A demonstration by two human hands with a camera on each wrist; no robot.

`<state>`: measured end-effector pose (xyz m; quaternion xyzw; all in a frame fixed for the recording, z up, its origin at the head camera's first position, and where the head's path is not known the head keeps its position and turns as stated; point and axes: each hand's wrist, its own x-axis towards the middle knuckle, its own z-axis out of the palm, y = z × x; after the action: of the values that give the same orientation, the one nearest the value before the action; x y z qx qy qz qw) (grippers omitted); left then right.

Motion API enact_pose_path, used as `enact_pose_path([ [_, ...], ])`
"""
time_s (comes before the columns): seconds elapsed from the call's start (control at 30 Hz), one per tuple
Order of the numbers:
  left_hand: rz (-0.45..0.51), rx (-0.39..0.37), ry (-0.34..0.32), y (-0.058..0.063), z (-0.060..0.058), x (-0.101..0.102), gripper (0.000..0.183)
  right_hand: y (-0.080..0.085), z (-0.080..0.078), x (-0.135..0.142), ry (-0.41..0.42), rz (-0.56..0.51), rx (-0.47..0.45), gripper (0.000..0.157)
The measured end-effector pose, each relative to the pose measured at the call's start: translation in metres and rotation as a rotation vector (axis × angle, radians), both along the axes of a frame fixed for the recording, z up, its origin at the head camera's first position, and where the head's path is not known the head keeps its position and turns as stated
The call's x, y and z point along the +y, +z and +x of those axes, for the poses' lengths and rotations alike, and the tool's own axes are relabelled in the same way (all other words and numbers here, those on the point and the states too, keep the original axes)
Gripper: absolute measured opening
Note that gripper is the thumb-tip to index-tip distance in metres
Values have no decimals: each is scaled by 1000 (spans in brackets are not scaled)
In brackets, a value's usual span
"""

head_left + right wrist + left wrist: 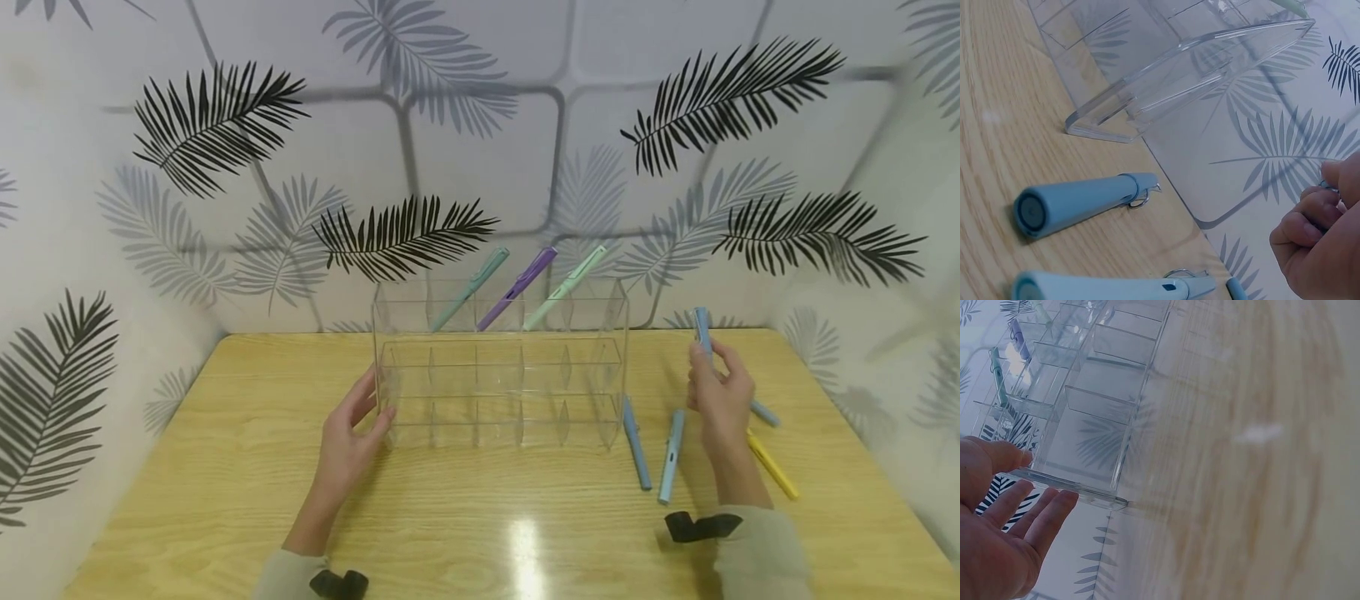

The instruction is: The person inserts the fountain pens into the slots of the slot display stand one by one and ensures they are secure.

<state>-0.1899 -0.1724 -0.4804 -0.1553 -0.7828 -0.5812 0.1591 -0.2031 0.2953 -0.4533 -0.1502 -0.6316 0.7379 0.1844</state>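
A clear acrylic pen rack (498, 379) with tiers of small compartments stands on the table. In its top tier lean a teal pen (472, 287), a purple pen (517, 287) and a mint green pen (564, 287). At the rack's left end my left hand (348, 437) holds the side panel, thumb in front and fingers behind, as the left wrist view also shows. My right hand (720, 392) pinches a blue pen (702, 329), raised above the table to the right of the rack. In the right wrist view that pen is mostly hidden by the curled fingers.
Right of the rack lie a blue pen (636, 442) and a light blue pen (672, 457). Another blue pen (765, 412) and a yellow pen (772, 465) lie beyond my right hand, partly covered by it. A leaf-patterned wall covering (480, 150) rises behind the wooden table (225, 467).
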Motion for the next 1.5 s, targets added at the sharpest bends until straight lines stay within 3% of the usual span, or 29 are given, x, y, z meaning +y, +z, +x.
enact_pose_path([
  [0.27,-28,-33,11,-1,1,-1,62,8,3,-3,40,47,-12,18],
  [0.47,-42,-41,3,1,2,-1,62,13,5,-6,82,89,-19,20],
  [0.83,-35,-28,4,0,2,-2,62,37,11,-16,133,81,138,14],
  [0.93,-38,-26,7,-1,1,-2,62,45,15,-20,120,98,150,20],
  [1.07,-40,-30,13,-2,0,-2,62,56,20,-26,66,176,92,28],
  [1.17,-38,-34,15,-3,0,-2,62,62,24,-29,81,219,109,29],
  [1.33,-31,-40,13,-3,0,-2,62,70,29,-35,172,148,247,27],
  [1.5,-22,-37,12,-2,0,-2,61,78,33,-46,219,59,314,48],
])
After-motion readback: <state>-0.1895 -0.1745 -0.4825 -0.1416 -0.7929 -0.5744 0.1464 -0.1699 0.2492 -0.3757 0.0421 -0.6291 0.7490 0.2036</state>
